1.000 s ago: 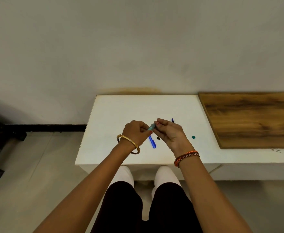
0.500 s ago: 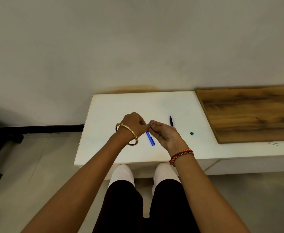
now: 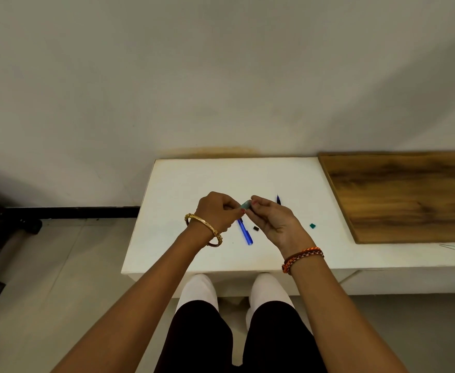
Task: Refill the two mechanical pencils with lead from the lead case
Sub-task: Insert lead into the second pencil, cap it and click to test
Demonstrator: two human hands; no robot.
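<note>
A small teal lead case [image 3: 245, 204] is held between both hands above the white table [image 3: 183, 189]. My left hand [image 3: 217, 212] pinches its left end and my right hand [image 3: 272, 220] pinches its right end, fingers curled. Under the hands a blue mechanical pencil [image 3: 245, 234] lies on the table, its upper part hidden by my left hand. A dark blue pencil [image 3: 278, 199] shows just beyond my right hand, mostly hidden. A small black piece [image 3: 255, 228] lies beside the blue pencil, and a small teal cap [image 3: 312, 225] lies to the right.
A brown wooden board [image 3: 404, 195] covers the table's right part. A few thin lead sticks [image 3: 447, 246] lie near the front edge at the right. A wall rises right behind the table. My knees sit under the front edge.
The hands have lifted slightly off the table and parted a little, so the teal lead case and the black piece show again. The view has shifted a bit.
</note>
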